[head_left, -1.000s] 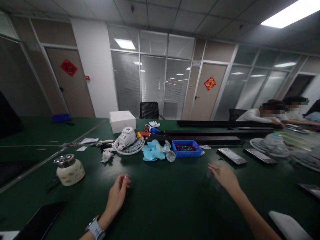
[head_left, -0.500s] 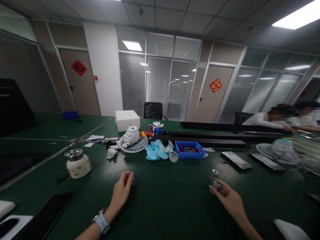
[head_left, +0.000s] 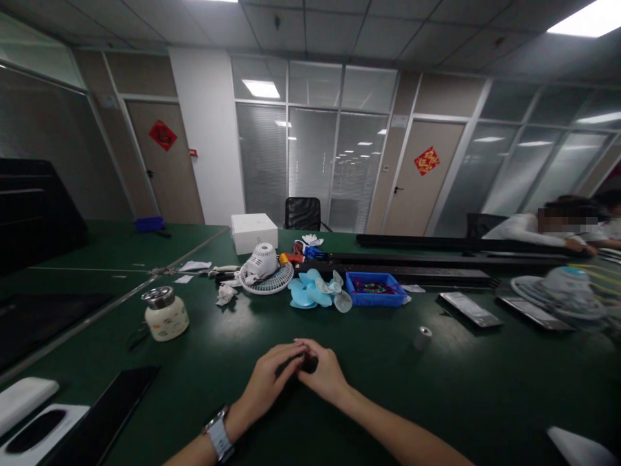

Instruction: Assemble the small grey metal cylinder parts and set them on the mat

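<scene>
My left hand and my right hand meet over the middle of the green table. Their fingers are curled and the fingertips touch, closed around a small metal cylinder that is almost wholly hidden between them. A second metal cylinder, with a hole in its top, stands upright on the table to the right of my hands. Beyond my hands lie light-blue fan blades and a clear fan blade piece.
Farther back are a white fan housing with its grille, a blue tray of wires and a white box. A cream jar stands left. Metal plates lie right, near a co-worker's sleeve.
My right hand has carried one metal cylinder from the right to the middle. My left hand has moved right to meet it, and the other cylinder stays standing.
</scene>
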The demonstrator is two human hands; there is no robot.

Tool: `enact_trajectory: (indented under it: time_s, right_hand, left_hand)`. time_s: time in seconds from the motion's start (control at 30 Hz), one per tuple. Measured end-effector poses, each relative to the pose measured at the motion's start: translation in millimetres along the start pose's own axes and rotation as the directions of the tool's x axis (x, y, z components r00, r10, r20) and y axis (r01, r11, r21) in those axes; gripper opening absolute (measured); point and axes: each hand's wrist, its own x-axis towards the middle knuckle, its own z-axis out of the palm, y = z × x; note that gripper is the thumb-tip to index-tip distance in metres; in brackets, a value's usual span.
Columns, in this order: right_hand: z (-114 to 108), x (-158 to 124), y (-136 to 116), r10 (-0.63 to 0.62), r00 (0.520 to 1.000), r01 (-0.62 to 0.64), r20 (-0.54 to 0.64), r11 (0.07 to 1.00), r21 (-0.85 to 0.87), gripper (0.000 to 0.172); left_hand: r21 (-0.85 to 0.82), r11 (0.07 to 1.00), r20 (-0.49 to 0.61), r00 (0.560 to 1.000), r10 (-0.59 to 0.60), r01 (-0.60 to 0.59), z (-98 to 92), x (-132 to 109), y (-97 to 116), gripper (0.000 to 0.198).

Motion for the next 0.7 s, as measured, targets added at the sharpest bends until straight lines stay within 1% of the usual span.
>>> enact_trajectory:
  time_s: [0.07,0.13,0.23,0.3,0.4,0.47,0.5,0.53,0.6,0.67,0.7]
  right_hand:
    - [1.7,-2.1,3.4,-0.012,1.0,0.012,-0.009,1.0,0.004,0.056]
    - [0.8,-3.6,4.5,-0.009,1.0,0.009,-0.008,1.0,-0.007,0.058]
    - [-1.1,-4.0,3.9,-0.007,1.0,0.007,0.0,1.0,-0.03,0.059]
    - [-1.1,-3.6,4.2,-0.008,1.0,0.008,0.007,1.0,-0.026,0.058]
    - [0.4,-2.9,7.4,0.013,1.0,-0.013,0.002,1.0,-0.018,0.059]
    - [1.2,-2.7,9.9,0.035,0.999,-0.035,-0.014,0.999,-0.028,0.06]
    - [1.3,-2.7,10.9,0.041,0.999,-0.042,-0.018,0.999,-0.034,0.06]
    - [1.3,-2.7,11.5,0.044,0.999,-0.045,-0.018,0.998,-0.041,0.058]
    - [1.1,-2.5,11.8,0.041,0.999,-0.042,-0.015,0.998,-0.05,0.053]
    - [1.2,-2.3,10.5,0.033,0.999,-0.034,-0.012,0.997,-0.065,0.048]
    - [1.4,-2.2,9.0,0.033,0.999,-0.034,-0.009,0.996,-0.079,0.046]
  left_hand:
    - [-0.013,1.0,0.007,1.0,-0.028,0.028,-0.2,3.5,2.6,0.027]
    - [-0.024,0.996,0.002,0.997,-0.08,0.08,-1.4,7.4,6.3,0.025]
    - [-0.065,0.983,-0.023,0.984,-0.175,0.173,-3.4,13.4,12.9,0.022]
    - [-0.117,0.97,-0.048,0.974,-0.222,0.215,-5.2,16.9,14.3,0.022]
    - [-0.162,0.954,-0.121,0.955,-0.272,0.251,-10.2,17.8,5.3,0.027]
    - [-0.15,0.951,-0.161,0.942,-0.294,0.271,-14.5,13.7,-8.1,0.034]
    - [-0.135,0.95,-0.16,0.94,-0.302,0.282,-16.5,10.4,-15.8,0.038]
    - [-0.115,0.948,-0.13,0.942,-0.311,0.297,-17.9,6.5,-23.4,0.042]
    - [-0.078,0.94,-0.036,0.941,-0.336,0.332,-19.1,-1.2,-35.9,0.047]
    - [-0.052,0.934,0.032,0.935,-0.353,0.354,-18.4,-6.6,-42.8,0.051]
    - [-0.044,0.933,0.049,0.933,-0.356,0.358,-17.7,-7.9,-44.1,0.053]
